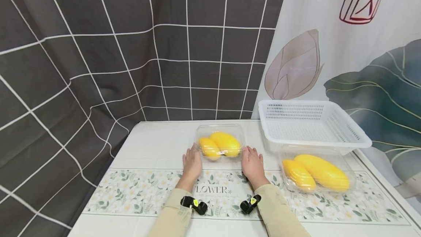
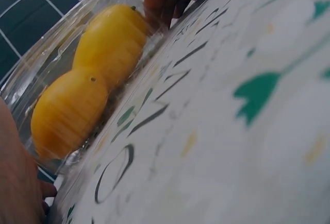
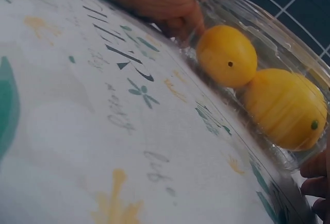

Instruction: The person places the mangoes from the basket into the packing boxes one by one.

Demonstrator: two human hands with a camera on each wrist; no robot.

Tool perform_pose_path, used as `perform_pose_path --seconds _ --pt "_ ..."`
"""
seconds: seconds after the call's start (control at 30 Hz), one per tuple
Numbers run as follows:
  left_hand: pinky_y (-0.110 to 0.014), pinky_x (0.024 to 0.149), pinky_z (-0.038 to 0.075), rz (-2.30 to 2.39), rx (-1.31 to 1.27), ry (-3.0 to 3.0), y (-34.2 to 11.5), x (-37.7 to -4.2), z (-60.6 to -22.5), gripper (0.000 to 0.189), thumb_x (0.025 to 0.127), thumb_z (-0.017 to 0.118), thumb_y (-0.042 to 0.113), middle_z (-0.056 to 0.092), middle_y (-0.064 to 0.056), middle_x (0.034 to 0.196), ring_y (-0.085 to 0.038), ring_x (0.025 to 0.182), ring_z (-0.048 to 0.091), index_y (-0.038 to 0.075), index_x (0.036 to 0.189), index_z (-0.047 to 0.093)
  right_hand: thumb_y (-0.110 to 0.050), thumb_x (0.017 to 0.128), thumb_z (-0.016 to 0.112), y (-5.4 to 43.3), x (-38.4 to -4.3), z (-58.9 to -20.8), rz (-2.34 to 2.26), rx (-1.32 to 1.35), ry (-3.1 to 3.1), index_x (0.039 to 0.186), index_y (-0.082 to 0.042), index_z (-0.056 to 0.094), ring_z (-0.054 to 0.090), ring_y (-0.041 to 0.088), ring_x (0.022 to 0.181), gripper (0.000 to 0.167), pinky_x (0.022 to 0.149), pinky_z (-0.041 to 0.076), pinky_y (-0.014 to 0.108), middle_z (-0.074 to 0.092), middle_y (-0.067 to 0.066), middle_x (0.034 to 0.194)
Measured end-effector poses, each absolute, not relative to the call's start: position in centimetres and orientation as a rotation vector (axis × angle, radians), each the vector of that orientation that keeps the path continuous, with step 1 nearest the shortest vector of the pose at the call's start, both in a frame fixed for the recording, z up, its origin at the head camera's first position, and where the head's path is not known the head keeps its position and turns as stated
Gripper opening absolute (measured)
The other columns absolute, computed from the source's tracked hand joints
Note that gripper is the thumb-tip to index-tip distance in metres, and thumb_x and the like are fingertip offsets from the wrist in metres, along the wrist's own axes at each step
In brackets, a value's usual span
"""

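Note:
A clear plastic box (image 1: 219, 129) with a lid holds two yellow mangoes (image 1: 225, 143), one larger than the other. My left hand (image 1: 192, 164) lies along the box's left side, its fingers fairly straight and the fingertips at the wall. On the opposite side, my right hand (image 1: 252, 166) lies the same way, fingers extended against the box's right edge. The left wrist view shows the two mangoes (image 2: 69, 112) through the clear wall, low over the tabletop. From the right wrist, fingers (image 3: 315, 187) appear at the box's near corner.
A second clear box (image 1: 317, 190) with two yellow mangoes stands at the right. Behind it sits a white perforated basket (image 1: 348, 145) near the table's right edge. The white table (image 1: 154, 142) bears a flowered band, with a dark checked curtain (image 1: 204, 72) behind.

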State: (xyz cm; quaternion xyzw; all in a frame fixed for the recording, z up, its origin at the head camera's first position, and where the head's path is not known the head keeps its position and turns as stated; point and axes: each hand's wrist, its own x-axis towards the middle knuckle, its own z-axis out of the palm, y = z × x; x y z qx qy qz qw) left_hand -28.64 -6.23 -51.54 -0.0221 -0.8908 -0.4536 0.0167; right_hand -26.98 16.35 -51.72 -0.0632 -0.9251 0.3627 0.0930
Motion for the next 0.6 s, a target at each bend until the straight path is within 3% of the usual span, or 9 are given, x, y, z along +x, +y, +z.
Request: perform_pose_path --seconds 0.37,0.6 --pt "-0.051 0.125 -0.009 -1.438 0.016 -2.736 -5.4 -29.0 -51.6 0.062 0.108 0.004 0.032 0.018 -0.013 0.168 -0.035 0.156 0.004 0.002 0.161 0.013 -0.025 0.108 0.009 15.8 -27.2 -51.6 1.117 -0.198 -2.752 0.149 0.011 0.039 0.023 0.045 0.149 0.062 0.123 0.006 0.062 0.041 0.025 0.155" --pt "-0.057 0.124 -0.003 -1.315 0.026 -2.743 -5.0 -29.3 -51.5 0.057 0.109 0.012 0.023 0.026 -0.020 0.164 -0.042 0.153 0.012 -0.003 0.159 0.016 -0.025 0.107 0.008 16.0 -27.5 -51.9 1.118 -0.190 -2.730 0.148 0.011 0.041 0.024 0.045 0.149 0.064 0.123 0.007 0.062 0.042 0.025 0.154"
